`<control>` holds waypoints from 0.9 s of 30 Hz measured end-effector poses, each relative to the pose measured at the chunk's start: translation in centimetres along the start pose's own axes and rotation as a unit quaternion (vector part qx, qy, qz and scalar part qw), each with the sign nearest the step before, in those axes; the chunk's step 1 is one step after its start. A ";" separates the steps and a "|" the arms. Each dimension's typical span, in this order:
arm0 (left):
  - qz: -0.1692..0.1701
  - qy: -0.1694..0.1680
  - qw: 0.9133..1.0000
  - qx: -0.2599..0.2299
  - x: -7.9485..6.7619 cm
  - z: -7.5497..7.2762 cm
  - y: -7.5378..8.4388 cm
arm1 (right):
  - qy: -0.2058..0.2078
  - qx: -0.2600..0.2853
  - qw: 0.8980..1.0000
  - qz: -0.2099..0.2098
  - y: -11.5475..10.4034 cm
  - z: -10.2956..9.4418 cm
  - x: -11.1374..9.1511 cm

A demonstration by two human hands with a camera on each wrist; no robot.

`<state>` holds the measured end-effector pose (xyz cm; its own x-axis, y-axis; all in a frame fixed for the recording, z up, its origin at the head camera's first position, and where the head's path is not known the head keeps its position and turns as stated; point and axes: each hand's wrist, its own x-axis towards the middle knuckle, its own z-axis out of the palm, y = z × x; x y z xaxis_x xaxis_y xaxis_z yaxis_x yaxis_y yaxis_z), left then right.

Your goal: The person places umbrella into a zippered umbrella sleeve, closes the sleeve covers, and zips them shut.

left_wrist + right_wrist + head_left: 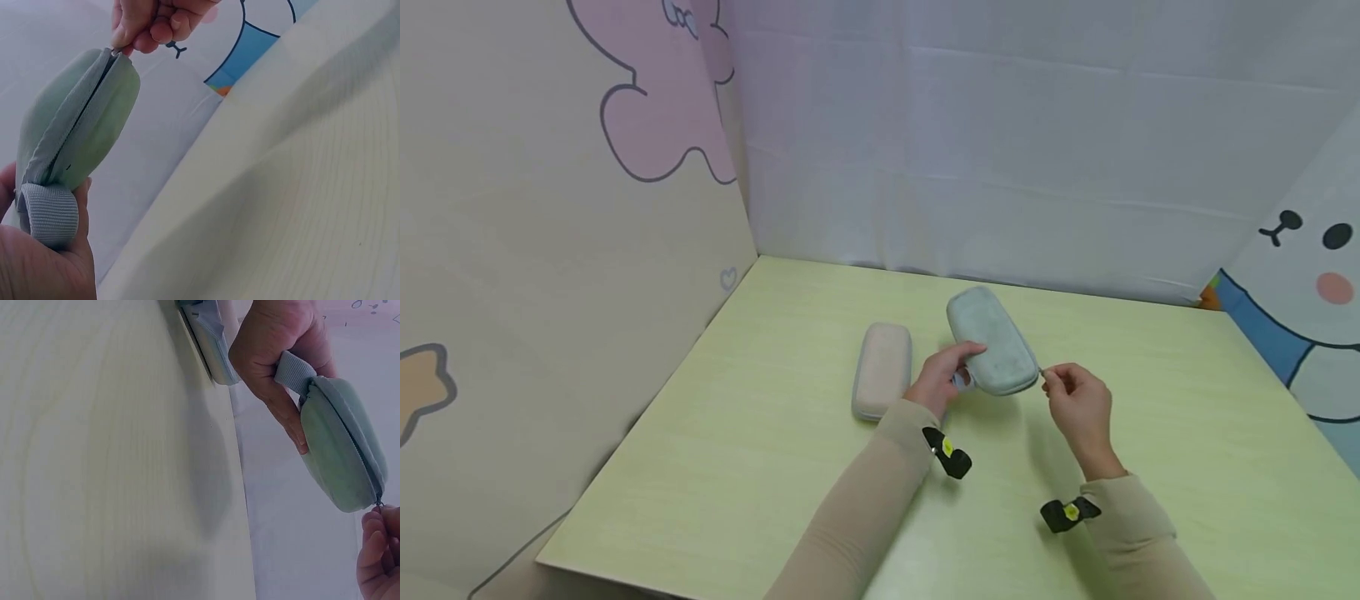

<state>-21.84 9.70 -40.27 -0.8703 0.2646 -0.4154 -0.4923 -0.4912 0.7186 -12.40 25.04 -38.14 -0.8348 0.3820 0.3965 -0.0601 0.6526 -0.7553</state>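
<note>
A pale green zippered case [992, 342] is held up off the table, tilted. My left hand [938, 379] grips its lower left side, thumb on the broad face and fingers behind. Beside that hand a ribbed grey fabric loop [51, 214] sticks out from the case's end. My right hand [1081, 412] pinches the small zipper pull [379, 502] at the case's lower right corner. A dark line runs along the zipper [84, 112]; whether its teeth are parted I cannot tell. Left of my left hand, a beige case [882, 371] with a grey edge lies on the table.
Both cases are over a pale yellow-green table [737, 467]. A white cloth [1000, 150] hangs along its back edge. Panels with cartoon drawings stand at the left [550, 250] and right [1322, 333].
</note>
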 end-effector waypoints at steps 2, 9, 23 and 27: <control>-0.005 -0.002 1.000 -0.027 0.0 0.1 0.0 | -0.002 -0.004 1.000 -0.013 -0.1 0.0 -0.1; -0.026 -0.004 0.999 -0.046 0.2 -0.1 -0.1 | -0.041 -0.021 0.997 -0.055 0.3 -0.7 -0.1; -0.019 0.006 0.997 -0.076 0.5 0.2 -0.4 | -0.066 -0.026 0.986 -0.149 -0.1 -0.3 -1.2; -0.029 -0.008 0.997 -0.070 0.4 0.3 -0.3 | -0.042 -0.025 0.989 -0.137 -0.2 -0.6 -0.8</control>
<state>-22.09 10.20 -40.50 -0.8409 0.3090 -0.4443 -0.5364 -0.5852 0.6081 -11.39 25.03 -38.01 -0.8331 0.1319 0.5371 -0.2655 0.7566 -0.5976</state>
